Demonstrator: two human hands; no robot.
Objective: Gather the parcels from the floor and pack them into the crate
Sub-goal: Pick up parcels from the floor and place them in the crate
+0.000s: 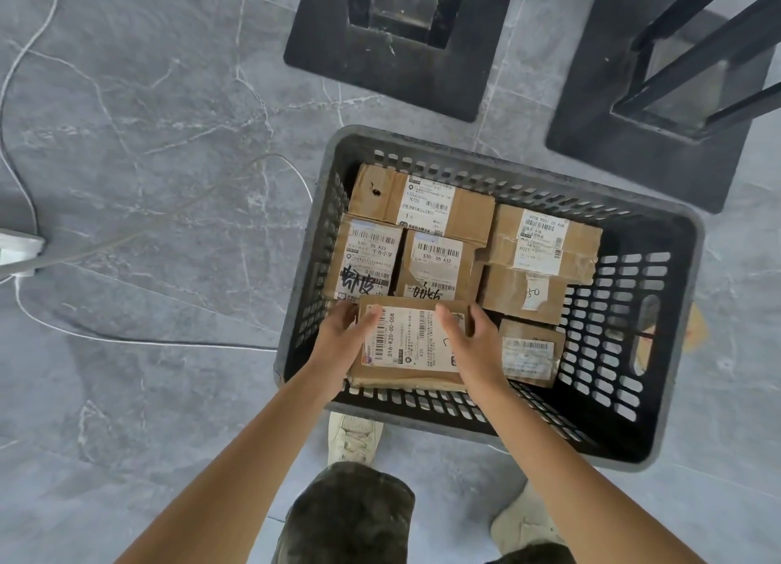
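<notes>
Your left grip point(338, 344) and right grip point(475, 348) each clasping one side of a labelled parcel point(408, 344), inside the black crate point(659, 394) at its near wall, beside other packed parcels point(422, 208)

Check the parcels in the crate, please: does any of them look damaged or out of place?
Yes. In the crate, the back parcel has a dark hole or stain near its left end, the A32 parcel is torn along its left edge, and the P021 parcel is badly crumpled. Nothing has spilled.
</notes>
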